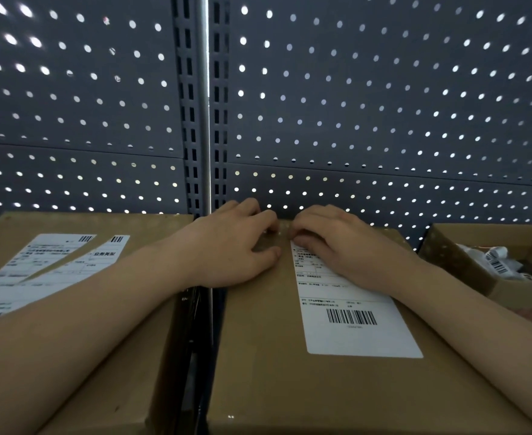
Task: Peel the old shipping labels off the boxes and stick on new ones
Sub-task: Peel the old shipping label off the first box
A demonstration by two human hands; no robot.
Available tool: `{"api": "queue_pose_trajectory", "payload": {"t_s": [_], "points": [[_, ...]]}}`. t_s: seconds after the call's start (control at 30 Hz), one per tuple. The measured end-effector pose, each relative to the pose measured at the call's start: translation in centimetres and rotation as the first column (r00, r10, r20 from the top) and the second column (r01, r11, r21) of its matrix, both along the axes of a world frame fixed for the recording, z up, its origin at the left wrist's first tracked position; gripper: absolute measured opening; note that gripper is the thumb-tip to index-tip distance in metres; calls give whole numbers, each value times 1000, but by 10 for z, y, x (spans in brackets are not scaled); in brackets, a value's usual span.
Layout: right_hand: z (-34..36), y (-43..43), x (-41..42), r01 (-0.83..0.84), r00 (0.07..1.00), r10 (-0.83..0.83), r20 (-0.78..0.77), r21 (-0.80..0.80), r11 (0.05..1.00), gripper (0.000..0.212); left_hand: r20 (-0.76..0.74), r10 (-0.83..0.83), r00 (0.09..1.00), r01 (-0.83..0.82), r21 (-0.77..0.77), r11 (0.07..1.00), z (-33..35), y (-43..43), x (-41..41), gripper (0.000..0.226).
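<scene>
**A:** Where is the label (355,324) just now?

**B:** Flat on top of the middle box (258,346), towards its right side, with the barcode end nearest the person. It looks stuck down along its whole visible length.

**A:** And the grips?

**B:** Both are at the far end of that box, almost touching each other. The right grip (337,246) lies over the label's far end and covers its top part. Its fingers are curled, tips down at the far left corner. The left grip (239,243) sits just beside that corner on bare cardboard, fingers bent too, thumb pointing towards the label's edge.

**A:** Pinching anything?

**B:** I cannot tell for either; the fingertips are tucked under the knuckles.

**A:** What else is around?

**B:** A left box (123,390) under the left forearm carries two overlapping labels (48,265). On the right stands an open box (447,255) holding crumpled labels (497,265). A grey pegboard wall (352,105) rises behind everything.
</scene>
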State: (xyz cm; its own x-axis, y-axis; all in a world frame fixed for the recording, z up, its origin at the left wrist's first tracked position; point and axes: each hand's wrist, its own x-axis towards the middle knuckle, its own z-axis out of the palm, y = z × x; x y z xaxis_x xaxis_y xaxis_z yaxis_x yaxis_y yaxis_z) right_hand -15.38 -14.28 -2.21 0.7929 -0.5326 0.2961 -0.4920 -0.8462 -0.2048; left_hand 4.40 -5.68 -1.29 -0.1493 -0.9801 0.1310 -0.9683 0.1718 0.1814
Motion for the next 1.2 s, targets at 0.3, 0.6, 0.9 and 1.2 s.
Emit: {"api": "queue_pose_trajectory", "payload": {"t_s": [0.3, 0.6, 0.9, 1.2], "points": [[2, 1, 3, -1, 1000, 1, 11, 41, 999, 13, -30, -17, 999, 17, -10, 1000, -4, -2, 1, 42], [2, 6, 3, 22, 998, -26, -58, -74, 997, 19, -46, -18, 999, 18, 4, 1000, -3, -3, 2, 43], [0, 1, 4, 14, 1000, -15, -10, -53, 998, 11, -115, -20, 993, 24, 33, 999, -2, -4, 4, 42], [-2, -2, 2, 12, 1000, -12, 17, -2, 1000, 15, -128, -22, 992, 26, 29, 999, -2, -5, 3, 41]]}}
